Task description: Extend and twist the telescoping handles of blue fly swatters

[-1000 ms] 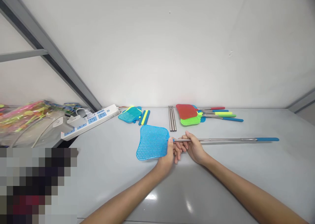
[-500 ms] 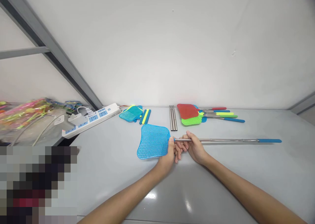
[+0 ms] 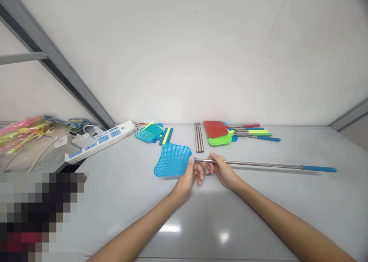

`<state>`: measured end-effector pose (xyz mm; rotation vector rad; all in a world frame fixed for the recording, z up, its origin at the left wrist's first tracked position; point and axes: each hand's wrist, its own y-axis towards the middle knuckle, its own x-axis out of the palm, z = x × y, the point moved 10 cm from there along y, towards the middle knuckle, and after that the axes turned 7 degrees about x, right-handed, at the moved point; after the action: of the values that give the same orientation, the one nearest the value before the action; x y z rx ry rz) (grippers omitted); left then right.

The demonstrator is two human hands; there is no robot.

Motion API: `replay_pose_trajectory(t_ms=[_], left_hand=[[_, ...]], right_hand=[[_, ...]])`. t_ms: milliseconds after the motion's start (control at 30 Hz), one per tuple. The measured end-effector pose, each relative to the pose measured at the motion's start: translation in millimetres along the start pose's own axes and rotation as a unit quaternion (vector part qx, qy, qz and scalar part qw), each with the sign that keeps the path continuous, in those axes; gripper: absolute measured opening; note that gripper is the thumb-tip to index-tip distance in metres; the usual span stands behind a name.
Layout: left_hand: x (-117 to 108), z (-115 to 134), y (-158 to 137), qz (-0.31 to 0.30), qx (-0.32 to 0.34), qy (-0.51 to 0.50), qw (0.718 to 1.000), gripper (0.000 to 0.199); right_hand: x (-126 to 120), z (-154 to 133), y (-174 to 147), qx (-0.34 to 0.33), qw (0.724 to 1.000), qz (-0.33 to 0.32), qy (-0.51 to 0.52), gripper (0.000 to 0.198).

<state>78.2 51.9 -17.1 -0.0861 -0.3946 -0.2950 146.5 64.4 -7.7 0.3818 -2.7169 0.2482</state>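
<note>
A blue fly swatter (image 3: 173,160) with a long metal shaft and a blue grip lies across both hands, its mesh head to the left. My left hand (image 3: 188,173) grips it where the head meets the shaft, thumb on top. Closed round the metal shaft just to the right is my right hand (image 3: 222,170). The blue grip end reaches far to the right above the table. Behind the hands stand three metal tubes (image 3: 199,137) side by side. Loose swatter heads (image 3: 149,132) and blue and yellow grips (image 3: 166,136) lie to their left.
A pile of swatters with red (image 3: 215,129) and green (image 3: 220,140) heads rests against the wall at the right. On the left are a white power strip (image 3: 100,141) with plugs and cables, and bagged colourful items (image 3: 25,139). A metal frame post (image 3: 63,62) slants behind.
The swatter has tilted, its head slightly up and its grip end lower and further right. The whole view has shifted slightly. Both hands keep their hold.
</note>
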Motion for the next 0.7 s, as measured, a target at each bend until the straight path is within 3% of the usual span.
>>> replay_pose_trajectory(t_ms=[267,700], left_hand=[[-14.0,7.4,0.6,0.049,-0.008,-0.035,0.998,0.036],[-15.4,10.2,1.2,0.057,0.014,-0.037,0.998,0.037]], right_hand=[[-1.1,0.0,-1.8,0.017,1.000,0.005,-0.016,0.042],[-3.7,-3.7,-3.1,0.012,0.999,0.011,0.039,0.039]])
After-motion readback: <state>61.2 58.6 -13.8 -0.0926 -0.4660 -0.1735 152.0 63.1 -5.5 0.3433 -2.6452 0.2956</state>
